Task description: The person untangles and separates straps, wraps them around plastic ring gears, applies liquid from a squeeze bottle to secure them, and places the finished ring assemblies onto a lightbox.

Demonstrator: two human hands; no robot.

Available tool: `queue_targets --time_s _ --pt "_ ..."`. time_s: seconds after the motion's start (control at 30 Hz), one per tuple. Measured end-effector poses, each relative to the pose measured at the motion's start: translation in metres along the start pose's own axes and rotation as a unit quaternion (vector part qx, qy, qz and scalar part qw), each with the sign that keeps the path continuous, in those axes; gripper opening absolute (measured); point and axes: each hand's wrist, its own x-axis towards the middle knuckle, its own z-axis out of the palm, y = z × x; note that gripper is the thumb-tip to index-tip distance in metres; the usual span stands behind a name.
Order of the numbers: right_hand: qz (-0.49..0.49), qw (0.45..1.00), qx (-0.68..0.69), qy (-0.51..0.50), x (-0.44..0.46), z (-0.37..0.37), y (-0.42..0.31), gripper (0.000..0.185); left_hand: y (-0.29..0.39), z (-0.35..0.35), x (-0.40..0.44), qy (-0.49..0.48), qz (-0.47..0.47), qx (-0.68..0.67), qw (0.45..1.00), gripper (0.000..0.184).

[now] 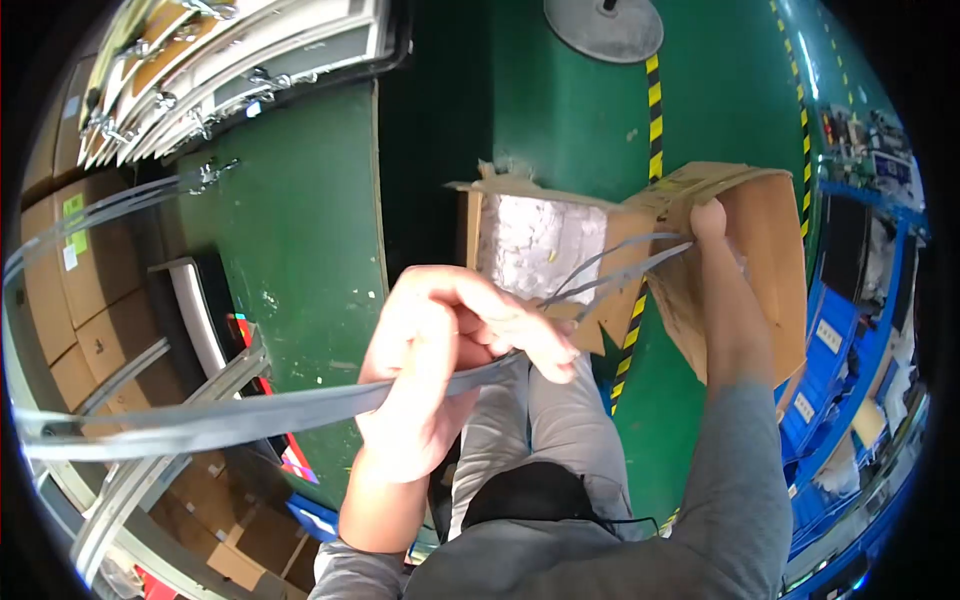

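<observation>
I'm seeing the left hand (425, 350) holding long grey strips (250, 418) — they're extending either side, rightward to an open cardboard box (778, 235), where the right hand (709, 221) is reaching — its grip I can't tell.

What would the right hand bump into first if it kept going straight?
Probably the wall of the open cardboard box: the right hand points toward its far edge, though depth is unclear.
</observation>
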Motion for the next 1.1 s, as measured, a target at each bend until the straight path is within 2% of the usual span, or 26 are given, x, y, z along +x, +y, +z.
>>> queue_targets --time_s 0.03,0.1,0.17,0.3,0.37,0.43,0.5,0.53,0.6,0.67,0.73,0.8,0.83,0.87,0.9,0.93,0.97,1.03,1.1 --pt "0.005 0.999 -0.028 -0.024 0.013 -0.015 -0.013 0.042 0.002 -0.001 0.001 -0.010 -0.006 -0.002 1.000 0.038" --pt "-0.070 0.997 -0.044 -0.009 0.028 -0.031 -0.044 0.041 0.001 -0.005 0.000 -0.012 -0.021 -0.027 0.999 0.039" --pt "-0.097 0.994 -0.042 -0.004 0.038 -0.038 -0.084 0.040 0.002 -0.006 -0.002 -0.011 -0.016 -0.012 1.000 0.039" --pt "-0.090 0.994 0.058 -0.014 0.018 -0.029 -0.199 0.035 0.008 -0.010 -0.003 -0.010 -0.005 -0.003 1.000 0.041" --pt "-0.078 0.995 0.016 -0.065 0.024 0.008 -0.233 0.032 0.011 -0.014 -0.005 0.009 0.014 -0.001 1.000 0.041" --pt "-0.003 0.996 0.079 -0.046 -0.013 0.009 -0.287 0.024 0.017 -0.019 -0.005 0.032 0.033 -0.007 0.999 0.040" --pt "-0.043 0.996 0.045 -0.070 -0.015 0.040 -0.317 0.027 0.022 -0.027 -0.002 0.042 0.069 0.008 0.997 0.040" --pt "-0.021 0.992 0.068 -0.106 -0.025 0.039 -0.335 0.028 0.023 -0.034 -0.003 0.045 0.079 0.007 0.996 0.040" --pt "-0.035 0.988 0.094 -0.116 -0.042 0.053 -0.363 0.029 0.026 -0.041 -0.004 0.062 0.087 -0.004 0.994 0.040" --pt "-0.044 0.981 0.123 -0.146 -0.064 0.062 -0.383 0.033 0.025 -0.055 -0.006 0.028 0.097 -0.034 0.994 0.040" --pt "-0.074 0.965 0.182 -0.172 -0.087 0.072 -0.389 0.043 0.028 -0.053 -0.011 0.078 0.077 -0.011 0.994 0.041" --pt "-0.158 0.921 0.296 -0.197 -0.088 0.101 -0.379 0.049 0.031 -0.059 -0.014 0.097 0.072 -0.017 0.993 0.043" --pt "-0.196 0.892 0.348 -0.212 -0.107 0.088 -0.378 0.053 0.033 -0.063 -0.015 0.098 0.076 -0.016 0.992 0.044" --pt "-0.199 0.907 0.306 -0.208 -0.119 0.066 -0.367 0.056 0.035 -0.068 -0.017 0.102 0.081 -0.015 0.991 0.045" --pt "-0.221 0.898 0.305 -0.227 -0.126 0.045 -0.353 0.056 0.037 -0.075 -0.019 0.102 0.077 -0.027 0.991 0.047" --pt "-0.324 0.904 0.253 -0.117 -0.111 0.068 -0.320 0.055 0.039 -0.081 -0.021 0.100 0.079 -0.052 0.990 0.048" --pt "-0.340 0.923 0.149 -0.098 -0.109 0.051 -0.297 0.058 0.041 -0.085 -0.022 0.093 0.086 -0.058 0.990 0.048" --pt "-0.349 0.925 0.086 -0.119 -0.101 0.041 -0.235 0.058 0.042 -0.097 -0.019 0.061 0.100 -0.094 0.989 0.049" --pt "-0.397 0.904 -0.055 -0.151 -0.105 0.014 -0.206 0.056 0.043 -0.101 -0.016 0.057 0.104 -0.144 0.982 0.048"
